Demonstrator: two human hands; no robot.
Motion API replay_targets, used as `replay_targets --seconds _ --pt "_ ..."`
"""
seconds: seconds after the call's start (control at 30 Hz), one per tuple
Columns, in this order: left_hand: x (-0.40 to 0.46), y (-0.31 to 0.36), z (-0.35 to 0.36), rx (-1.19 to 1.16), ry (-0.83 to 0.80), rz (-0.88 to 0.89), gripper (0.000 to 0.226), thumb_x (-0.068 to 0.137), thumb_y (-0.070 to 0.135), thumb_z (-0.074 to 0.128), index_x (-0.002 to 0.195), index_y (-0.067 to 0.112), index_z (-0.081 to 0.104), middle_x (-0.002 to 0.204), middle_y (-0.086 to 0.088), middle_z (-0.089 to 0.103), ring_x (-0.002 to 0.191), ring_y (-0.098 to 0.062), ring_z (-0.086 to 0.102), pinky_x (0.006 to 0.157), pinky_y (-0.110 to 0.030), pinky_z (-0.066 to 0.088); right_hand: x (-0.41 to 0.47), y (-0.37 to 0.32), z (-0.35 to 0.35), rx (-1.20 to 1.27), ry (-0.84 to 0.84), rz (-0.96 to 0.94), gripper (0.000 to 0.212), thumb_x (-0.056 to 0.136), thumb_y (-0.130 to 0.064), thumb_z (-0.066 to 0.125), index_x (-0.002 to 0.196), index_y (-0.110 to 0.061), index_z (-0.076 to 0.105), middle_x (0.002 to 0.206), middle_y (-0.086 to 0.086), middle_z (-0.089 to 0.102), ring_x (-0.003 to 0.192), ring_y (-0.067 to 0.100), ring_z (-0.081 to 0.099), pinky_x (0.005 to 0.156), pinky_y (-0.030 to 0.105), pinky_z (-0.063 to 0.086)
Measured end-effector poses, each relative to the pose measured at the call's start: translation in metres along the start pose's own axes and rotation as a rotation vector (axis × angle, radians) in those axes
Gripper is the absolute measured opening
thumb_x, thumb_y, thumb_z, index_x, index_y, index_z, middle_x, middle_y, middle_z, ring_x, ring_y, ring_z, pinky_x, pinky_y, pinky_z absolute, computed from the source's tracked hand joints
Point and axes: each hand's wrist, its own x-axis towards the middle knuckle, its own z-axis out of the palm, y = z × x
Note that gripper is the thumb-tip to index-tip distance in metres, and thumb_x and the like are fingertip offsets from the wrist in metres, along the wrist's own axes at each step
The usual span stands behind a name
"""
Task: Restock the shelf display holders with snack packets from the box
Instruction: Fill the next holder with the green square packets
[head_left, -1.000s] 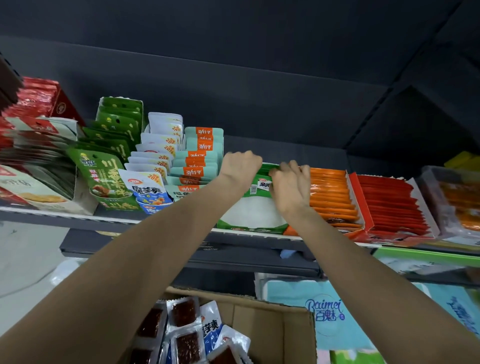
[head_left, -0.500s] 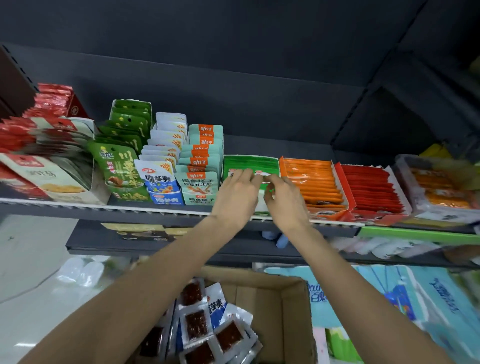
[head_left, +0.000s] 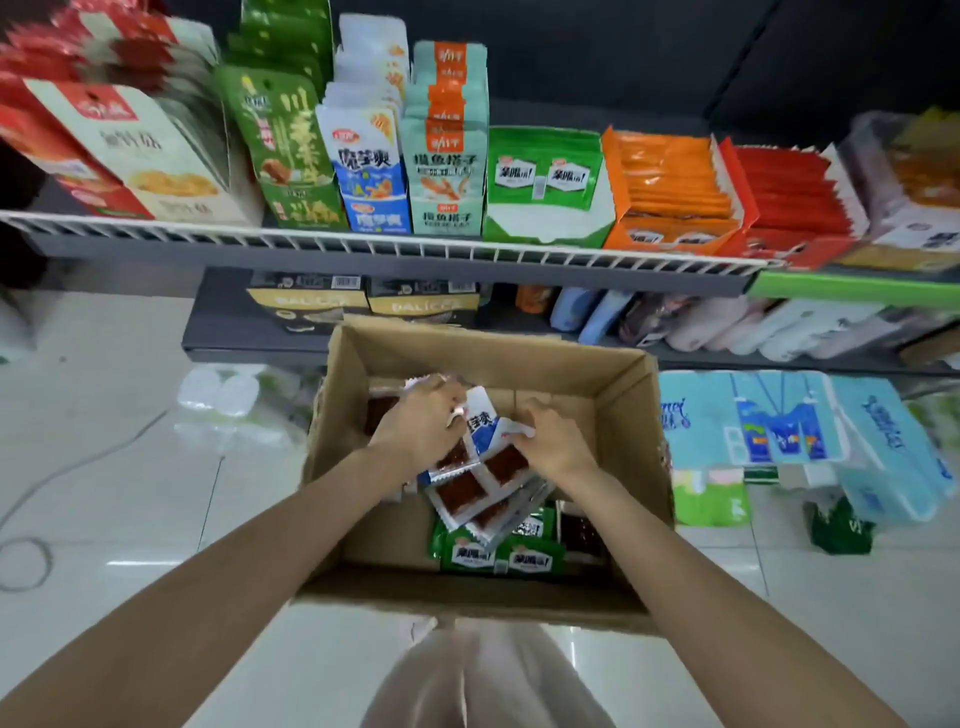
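Head view, left hand (head_left: 421, 421), right hand (head_left: 553, 441) gripping packets (head_left: 480, 467) inside box (head_left: 631, 415)

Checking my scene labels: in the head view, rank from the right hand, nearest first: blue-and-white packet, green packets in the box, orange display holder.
1. Blue-and-white packet, at the right hand, just left.
2. Green packets, in the box's near end.
3. Orange display holder, up on the shelf.
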Motion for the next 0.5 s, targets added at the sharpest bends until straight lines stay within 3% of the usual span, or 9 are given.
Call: replay_targets --seconds 0.07,0.2,0.3,0.43,0.5 --pt "-0.006 -0.012 0.018 0.03 -0.136 -0.094 0.041 0.092 0.017 0.052 0.131 0.012 0.046 0.13 -0.012 0.051 0.12 -0.027 0.048 0.099 -0.036 0.041 0.0 0.007 0.02 0.034 -0.079 0.079 0.044 0.093 -0.019 0.052 0.134 -0.013 0.039 0.13 0.015 0.052 0.115 0.033 0.054 0.085 0.031 0.043" --pt "-0.018 -0.027 0.039 0.126 -0.361 -0.112 0.063 0.094 0.024 0.052 0.148 0.013 0.022 0.156 -0.007 0.021 0.141 -0.021 0.024 0.115 -0.032 0.021 0.007 0.016 0.038 0.074 -0.018 0.171 0.05 0.084 -0.017 0.069 0.127 -0.006 0.046 0.126 0.015 0.052 0.117 0.031 0.052 0.088 0.029 0.042" --pt "-0.022 -0.031 0.045 0.097 -0.355 -0.125 0.068 0.094 0.024 0.052 0.151 0.015 0.016 0.159 -0.005 0.007 0.145 -0.02 0.013 0.117 -0.031 0.012 0.011 0.019 0.036 0.17 -0.04 0.254 0.047 0.079 -0.018 0.075 0.119 -0.005 0.054 0.118 0.009 0.059 0.11 0.025 0.056 0.08 0.026 0.043" --pt "-0.023 -0.03 0.045 0.053 -0.252 -0.119 0.055 0.094 0.028 0.052 0.144 0.012 0.034 0.156 -0.006 0.021 0.142 -0.02 0.022 0.116 -0.029 0.018 0.011 0.021 0.029 0.391 0.014 0.247 0.028 0.072 -0.003 0.077 0.094 -0.01 0.06 0.102 0.009 0.059 0.102 0.03 0.06 0.084 0.045 0.053" --pt "-0.023 -0.027 0.044 0.021 -0.231 -0.081 0.054 0.094 0.032 0.053 0.143 0.014 0.037 0.156 -0.002 0.021 0.142 -0.019 0.02 0.117 -0.031 0.018 0.008 0.022 0.023 0.454 0.057 0.211 0.031 0.07 0.004 0.075 0.083 -0.015 0.055 0.103 0.01 0.06 0.098 0.03 0.061 0.077 0.044 0.054"
